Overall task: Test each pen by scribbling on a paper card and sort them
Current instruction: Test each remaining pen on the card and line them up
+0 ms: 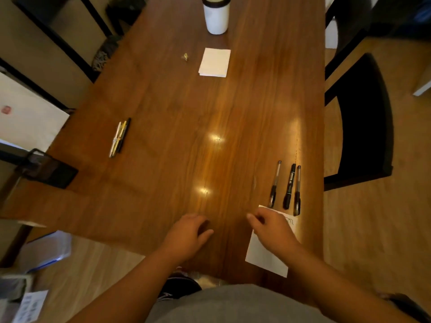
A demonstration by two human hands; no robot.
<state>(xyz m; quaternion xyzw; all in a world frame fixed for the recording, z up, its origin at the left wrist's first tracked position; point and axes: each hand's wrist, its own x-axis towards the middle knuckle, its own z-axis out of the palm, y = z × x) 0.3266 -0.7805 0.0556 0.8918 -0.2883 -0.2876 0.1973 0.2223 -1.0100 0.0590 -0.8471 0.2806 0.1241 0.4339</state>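
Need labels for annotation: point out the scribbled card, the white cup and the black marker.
scribbled card [261, 255], head view, bare lower part.
white cup [216, 19], head view, side wall.
black marker [290, 185], head view, mid-barrel.

A white cup [216, 17] with a dark lid is standing at the far end of the wooden table [163, 113]. A small crumpled scrap [185, 57] is lying near it. A black chair [363, 117] is sitting along the right edge, and a dark mesh tray [46, 169] by the left.
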